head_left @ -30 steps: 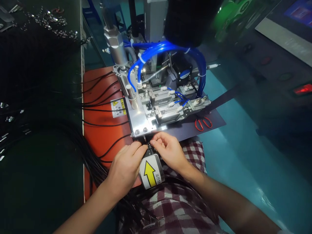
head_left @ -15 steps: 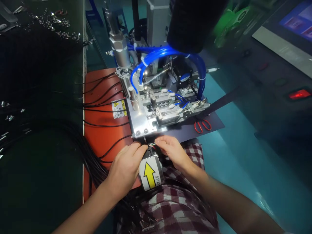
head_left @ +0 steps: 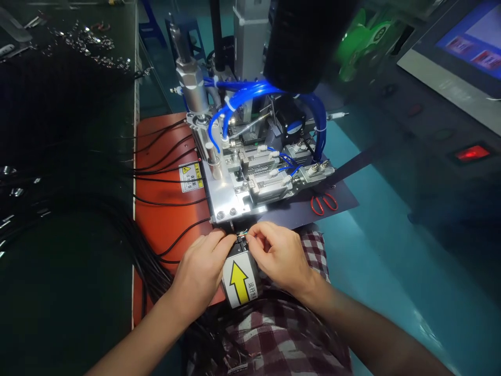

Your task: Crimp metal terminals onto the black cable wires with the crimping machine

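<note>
Thin coloured wires [head_left: 243, 234] lie at the front of the metal machine, between my two hands. My left hand [head_left: 205, 261] is closed at the left of the wires, its fingertips pressed together over the cable end. From the right, my right hand [head_left: 277, 256] pinches the wires between thumb and forefinger. Just below the fingertips is a black block, joined to a white unit with a yellow arrow [head_left: 239, 282]. The machine's silver plate [head_left: 225, 196] is directly above my hands.
Blue air tubes [head_left: 250, 91] arch over the machine. Red-handled scissors [head_left: 324, 203] lie on the dark sheet to the right. Black cables [head_left: 144, 256] run across the orange board [head_left: 156, 209] at left. A control panel [head_left: 450, 78] stands at upper right.
My right hand has moved slightly left and down, closer to the black block, and its fingers have curled more. My left hand has stayed almost in place.
</note>
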A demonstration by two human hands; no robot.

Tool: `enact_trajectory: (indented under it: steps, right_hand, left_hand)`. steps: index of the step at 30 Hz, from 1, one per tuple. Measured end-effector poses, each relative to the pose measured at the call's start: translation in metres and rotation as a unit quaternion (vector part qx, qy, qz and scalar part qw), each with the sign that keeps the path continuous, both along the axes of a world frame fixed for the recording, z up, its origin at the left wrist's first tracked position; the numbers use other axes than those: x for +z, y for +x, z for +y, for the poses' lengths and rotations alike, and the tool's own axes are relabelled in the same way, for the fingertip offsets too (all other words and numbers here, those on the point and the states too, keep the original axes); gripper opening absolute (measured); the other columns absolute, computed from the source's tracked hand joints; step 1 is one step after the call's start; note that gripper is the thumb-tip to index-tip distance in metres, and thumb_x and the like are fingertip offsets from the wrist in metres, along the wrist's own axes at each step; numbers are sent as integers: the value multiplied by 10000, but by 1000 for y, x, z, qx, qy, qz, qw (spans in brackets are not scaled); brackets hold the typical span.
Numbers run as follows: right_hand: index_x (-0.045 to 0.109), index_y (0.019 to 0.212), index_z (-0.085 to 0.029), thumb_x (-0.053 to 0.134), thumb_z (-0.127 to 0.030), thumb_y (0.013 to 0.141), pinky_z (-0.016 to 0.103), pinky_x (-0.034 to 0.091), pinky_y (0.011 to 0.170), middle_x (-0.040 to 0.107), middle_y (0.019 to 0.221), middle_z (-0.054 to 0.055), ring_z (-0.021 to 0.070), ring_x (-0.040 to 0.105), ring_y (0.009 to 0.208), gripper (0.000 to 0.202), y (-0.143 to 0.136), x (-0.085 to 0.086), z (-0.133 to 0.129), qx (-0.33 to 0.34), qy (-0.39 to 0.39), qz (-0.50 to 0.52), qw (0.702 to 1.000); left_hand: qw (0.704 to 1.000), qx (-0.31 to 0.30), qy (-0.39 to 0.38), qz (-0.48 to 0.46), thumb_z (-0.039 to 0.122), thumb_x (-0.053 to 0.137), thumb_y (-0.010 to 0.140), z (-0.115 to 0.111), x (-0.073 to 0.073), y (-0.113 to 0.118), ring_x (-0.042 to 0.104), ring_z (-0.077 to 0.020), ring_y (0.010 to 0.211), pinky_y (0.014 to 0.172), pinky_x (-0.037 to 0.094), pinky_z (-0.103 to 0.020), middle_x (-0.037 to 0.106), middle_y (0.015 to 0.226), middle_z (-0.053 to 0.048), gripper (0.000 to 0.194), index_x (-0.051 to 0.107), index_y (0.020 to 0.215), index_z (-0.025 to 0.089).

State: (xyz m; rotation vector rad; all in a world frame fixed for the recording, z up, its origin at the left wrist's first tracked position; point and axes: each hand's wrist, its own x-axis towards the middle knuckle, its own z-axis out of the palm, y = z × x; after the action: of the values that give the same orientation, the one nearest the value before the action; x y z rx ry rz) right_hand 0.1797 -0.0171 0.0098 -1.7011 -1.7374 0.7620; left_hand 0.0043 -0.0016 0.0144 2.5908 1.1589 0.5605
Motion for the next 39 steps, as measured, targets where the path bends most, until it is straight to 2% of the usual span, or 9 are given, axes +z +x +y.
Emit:
enact_trajectory:
  steps: [3,6,8,13,19,25,30,35,39]
  right_hand:
    - [568,699,-185,518,-237,821,251,302,517,472,571,-33,109,412,524,142,5,-9,5,-4,-81,129,988]
    - [554,713,-174,556,-313,799,227,280,448,416,530,-60,91,370,463,164,10,-22,9,-6,-206,309,929]
    - [551,718,-167,568,-365,796,226,293,442,438,539,-58,87,385,451,215,11,-28,10,-10,-232,353,906]
    - [529,706,-177,547,-422,826,236,354,469,515,602,-33,96,459,476,273,5,-32,11,-21,-196,354,914]
    - [487,689,-186,584,-416,788,227,319,433,469,568,-58,80,418,435,269,-4,-33,15,-34,-202,407,890]
    - [485,698,-190,534,-411,832,233,329,446,464,541,-61,91,423,440,263,-3,-32,14,-21,-200,377,904]
    - [490,709,-189,539,-387,835,237,344,468,469,564,-62,91,447,454,240,-3,-33,14,-20,-193,375,906]
    - [489,708,-185,535,-382,840,238,340,472,468,561,-63,90,447,457,242,-2,-32,14,-17,-197,378,904]
    - [498,716,-183,544,-388,834,237,340,473,470,579,-62,91,458,465,240,-2,-32,14,-19,-197,383,902]
  left_hand:
    - [1000,-1,4,4,71,392,877,0,0,-1,603,-241,769,649,532,-364,632,883,-136,277,635,1011,75]
    - [1000,0,1,2,65,391,878,-1,-1,-1,599,-237,785,659,529,-356,630,879,-134,279,631,1020,68]
    - [1000,3,-1,0,62,393,879,-1,-2,-1,594,-228,784,660,525,-345,628,876,-131,277,629,1024,65]
    - [1000,0,10,13,51,404,866,-1,1,-1,561,-217,763,644,509,-339,607,882,-119,275,627,1026,76]
    - [992,21,49,110,40,418,837,-10,5,0,499,-247,779,637,481,-386,545,895,-119,346,597,1127,99]
    - [993,39,3,113,9,387,826,-22,1,-1,499,-260,902,726,510,-392,522,1042,-145,451,491,1258,84]
    - [996,41,-63,41,-5,365,823,-21,2,-2,514,-219,917,759,526,-340,521,1026,-115,444,502,1230,111]
    - [995,46,-22,82,-1,370,816,-26,3,-3,498,-265,1022,842,519,-416,507,1137,-161,463,458,1265,74]
    - [993,54,-22,99,-30,368,783,-32,2,-3,495,-267,1038,849,524,-412,501,1141,-165,509,431,1279,68]
